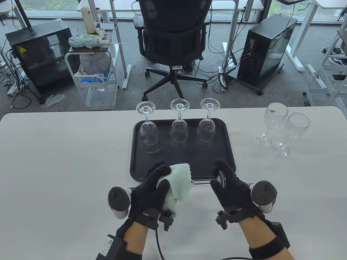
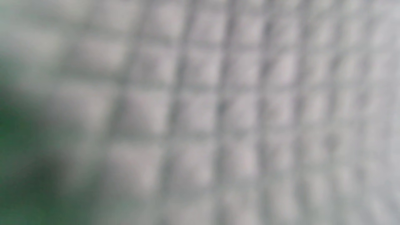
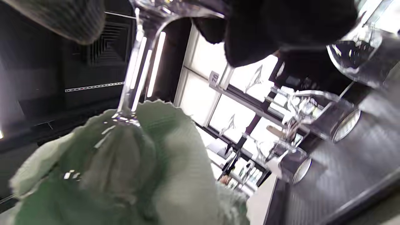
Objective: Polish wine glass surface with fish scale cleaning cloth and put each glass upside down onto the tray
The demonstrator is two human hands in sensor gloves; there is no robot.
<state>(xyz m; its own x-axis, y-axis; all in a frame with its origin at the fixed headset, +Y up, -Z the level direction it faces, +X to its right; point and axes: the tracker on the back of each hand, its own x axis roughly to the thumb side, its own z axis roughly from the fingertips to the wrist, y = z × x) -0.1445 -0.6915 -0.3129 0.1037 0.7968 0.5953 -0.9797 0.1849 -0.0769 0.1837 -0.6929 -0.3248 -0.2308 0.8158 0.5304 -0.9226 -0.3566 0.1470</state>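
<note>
We see a tray (image 1: 230,151) bearing three inverted glasses (image 1: 179,130). Left hand (image 1: 151,187) clasps a pale-green cloth (image 1: 180,180) round a clear, horizontal glass (image 1: 202,183); right hand (image 1: 230,187) grips its foot.

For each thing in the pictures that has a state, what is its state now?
Three glasses on tray: upside down, in a row at the far side.
Two glasses on table: upright, right of the tray.
Held glass: lying sideways, bowl wrapped in cloth.
Cloth: bunched round the bowl.
Tray: near half bare.
Left hand: grips the cloth and bowl.
Right hand: holds the glass foot.
</note>
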